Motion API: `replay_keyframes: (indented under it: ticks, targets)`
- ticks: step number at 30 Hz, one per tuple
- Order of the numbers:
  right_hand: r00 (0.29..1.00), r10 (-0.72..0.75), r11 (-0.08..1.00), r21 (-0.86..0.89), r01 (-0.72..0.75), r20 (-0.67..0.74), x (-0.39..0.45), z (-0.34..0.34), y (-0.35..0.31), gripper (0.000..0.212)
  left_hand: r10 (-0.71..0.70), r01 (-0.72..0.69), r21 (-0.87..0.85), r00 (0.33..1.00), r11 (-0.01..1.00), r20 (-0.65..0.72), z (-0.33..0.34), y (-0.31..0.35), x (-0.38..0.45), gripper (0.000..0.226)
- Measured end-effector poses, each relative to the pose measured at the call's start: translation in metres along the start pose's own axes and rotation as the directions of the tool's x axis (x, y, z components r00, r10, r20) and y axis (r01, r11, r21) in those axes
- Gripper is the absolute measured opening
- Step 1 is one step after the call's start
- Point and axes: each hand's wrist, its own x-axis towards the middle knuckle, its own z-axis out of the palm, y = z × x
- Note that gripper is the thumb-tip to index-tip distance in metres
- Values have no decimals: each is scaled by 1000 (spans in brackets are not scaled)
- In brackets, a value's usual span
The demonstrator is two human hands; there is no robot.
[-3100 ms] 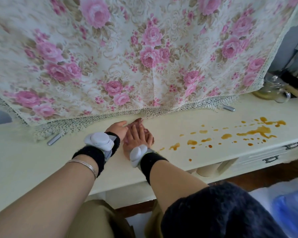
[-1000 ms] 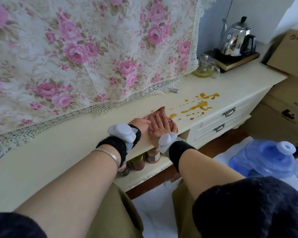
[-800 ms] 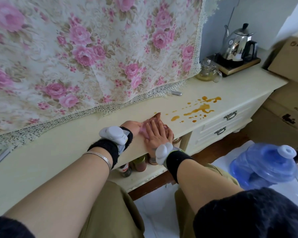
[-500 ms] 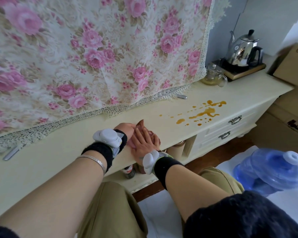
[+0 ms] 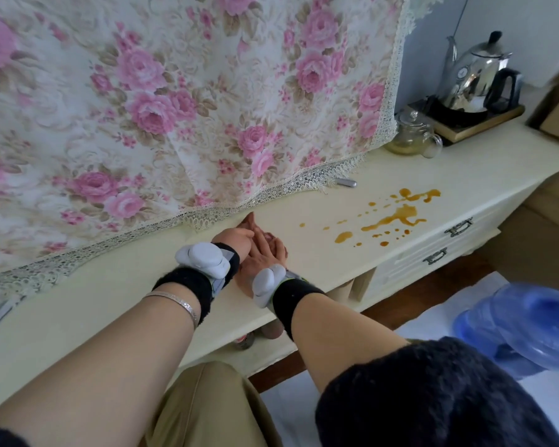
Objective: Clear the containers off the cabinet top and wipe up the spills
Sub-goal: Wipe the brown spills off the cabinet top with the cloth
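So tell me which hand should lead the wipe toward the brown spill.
Probably the right hand: it lies on the side nearer the spill, with bare cabinet top between. The left hand sits farther away.

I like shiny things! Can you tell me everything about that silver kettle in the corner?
The kettle is shiny silver metal that mirrors the room, with a black knob on its domed lid, a thin curved spout on its left and a black handle on its right. A small round dial sits on its side. It stands upright on a dark base on a wooden tray, at the far right end of the cabinet top, behind a small glass teapot. No hand touches it.
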Motion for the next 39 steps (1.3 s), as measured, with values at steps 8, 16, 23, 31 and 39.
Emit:
replay_keyframes:
  ticks: [8,16,23,31,39]
  targets:
    - [999,50,998,-40,-50,-1,15,-20,57,66,124,-127,61,991,990,46,33,49,29,39]
    - [986,162,987,-23,-161,32,7,-47,115,70,292,-300,241,954,923,72,67,94,36,39]
    - [954,292,956,52,-289,-63,-1,-54,154,63,246,-249,99,968,963,43,80,112,41,44]
    - [933,354,929,137,-345,-55,0,-55,149,61,134,-116,134,982,984,-135,24,88,55,60]
    - [976,178,982,89,-168,-124,11,-45,96,57,253,-256,-8,961,967,-111,5,87,69,57]
